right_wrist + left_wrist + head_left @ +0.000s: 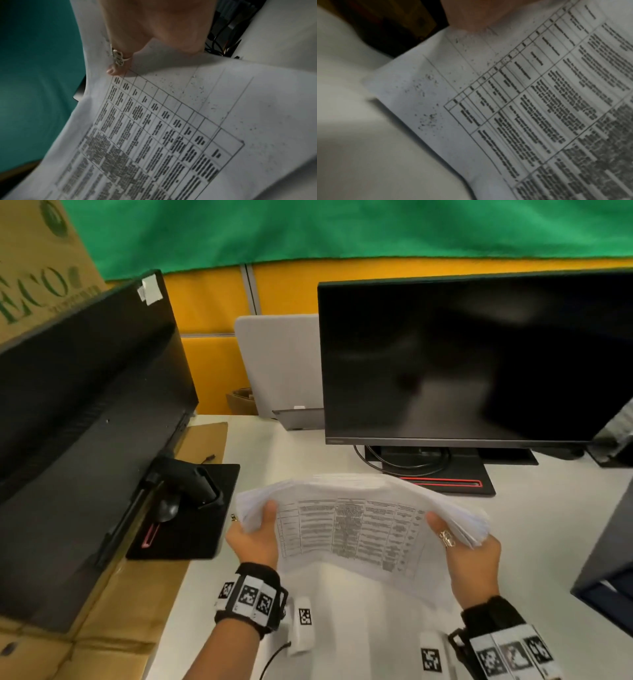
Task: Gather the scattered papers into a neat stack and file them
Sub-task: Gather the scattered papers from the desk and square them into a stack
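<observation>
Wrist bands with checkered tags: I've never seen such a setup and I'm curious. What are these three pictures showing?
There is no machine here: a person works with bare hands. The wide picture comes from a head-worn camera. The other two come from cameras on the wrist bands, each looking along a hand. The left hand and right hand grip a thick stack of papers by its two sides, over a white desk. The top sheet bears a printed table. A dark monitor stands behind.

Left hand (pixel 255 539), right hand (pixel 471 559): thumb-over grips.
</observation>
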Available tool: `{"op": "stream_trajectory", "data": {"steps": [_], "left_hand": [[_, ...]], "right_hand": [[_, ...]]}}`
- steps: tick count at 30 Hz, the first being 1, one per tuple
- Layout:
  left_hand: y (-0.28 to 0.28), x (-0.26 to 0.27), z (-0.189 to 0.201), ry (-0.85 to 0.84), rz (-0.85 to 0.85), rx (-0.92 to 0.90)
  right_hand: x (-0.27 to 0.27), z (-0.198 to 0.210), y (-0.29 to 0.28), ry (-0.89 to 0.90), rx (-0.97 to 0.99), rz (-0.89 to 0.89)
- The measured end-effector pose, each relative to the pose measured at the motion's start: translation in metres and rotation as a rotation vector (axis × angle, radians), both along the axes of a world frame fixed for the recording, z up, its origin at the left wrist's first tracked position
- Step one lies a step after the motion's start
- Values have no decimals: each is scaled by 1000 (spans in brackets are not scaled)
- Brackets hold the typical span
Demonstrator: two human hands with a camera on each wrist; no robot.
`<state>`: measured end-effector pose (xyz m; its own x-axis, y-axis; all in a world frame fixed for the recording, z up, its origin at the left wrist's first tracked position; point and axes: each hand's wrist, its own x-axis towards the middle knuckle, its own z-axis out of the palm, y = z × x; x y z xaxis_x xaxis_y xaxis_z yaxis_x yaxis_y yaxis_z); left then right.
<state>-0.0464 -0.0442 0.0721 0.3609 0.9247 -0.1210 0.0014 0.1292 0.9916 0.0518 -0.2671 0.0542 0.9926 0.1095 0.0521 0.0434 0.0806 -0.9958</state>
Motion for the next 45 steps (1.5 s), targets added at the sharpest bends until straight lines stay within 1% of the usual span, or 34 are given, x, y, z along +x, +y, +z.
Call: {"op": "stream_trajectory", "data": {"steps": [2, 5, 6, 8, 11, 12, 16, 19, 20, 21, 22, 24, 25, 26, 27, 29, 30, 31, 32, 33, 36, 37, 40, 42, 45], "left_hand": [[1, 1, 3, -48, 30, -41], [12, 4, 5, -72, 7, -50], [16, 4, 4, -58, -7, -38], [26, 6, 0, -23, -39, -15], [28, 11, -2, 29, -64, -45], [26, 12, -1, 44, -56, -59], [21, 12, 3, 10, -17, -110], [24, 12, 1, 69, -70, -191], [26, 12, 1, 96, -74, -159], [29, 12, 2, 108, -45, -78], [33, 12, 5, 99, 29, 38], [33, 10, 13, 18, 190, 271], [26, 7, 21, -40, 185, 365], [15, 5, 30, -98, 91, 467], [-1, 3, 41, -101, -82, 621], [-24, 6, 57, 44, -446, 1065], [-30, 11, 64, 151, -551, 1221], [-33, 18, 73, 246, -603, 1263], [-32, 24, 82, 301, -620, 1231], [-29, 29, 88, 316, -628, 1177], [-19, 36, 96, 282, -657, 1000], [-18, 38, 95, 264, -675, 926], [-14, 36, 86, 205, -663, 731], [-7, 35, 83, 173, -658, 622], [9, 28, 84, 69, -648, 498]], "right_hand": [[3, 8, -3, -56, -28, 18], [9, 18, -8, -110, -16, 56], [13, 15, -11, -107, -16, 76], [20, 6, -14, -77, -92, 129], [22, -4, -13, -27, -202, 180], [22, -5, -11, -18, -206, 177], [17, 6, -8, -23, -151, 125], [11, 9, -7, 54, -71, 99], [10, 11, -6, 79, -43, 77], [10, 15, -5, 84, -35, 60], [11, 19, -3, 73, -45, 52], [11, 28, -1, -2, -116, 57], [10, 32, 1, -60, -160, 66], [9, 37, 4, -120, -196, 71], [8, 43, 7, -184, -227, 71], [7, 54, 12, -324, -280, 49], [7, 59, 14, -396, -303, 39], [7, 67, 17, -467, -329, 45], [6, 74, 19, -552, -372, 38], [5, 82, 22, -653, -444, 23], [4, 107, 29, -916, -747, -80], [4, 116, 31, -947, -795, -75], [14, 124, 35, -859, -748, 57], [21, 121, 34, -765, -803, 59], [30, 120, 24, -564, -858, 27]]}}
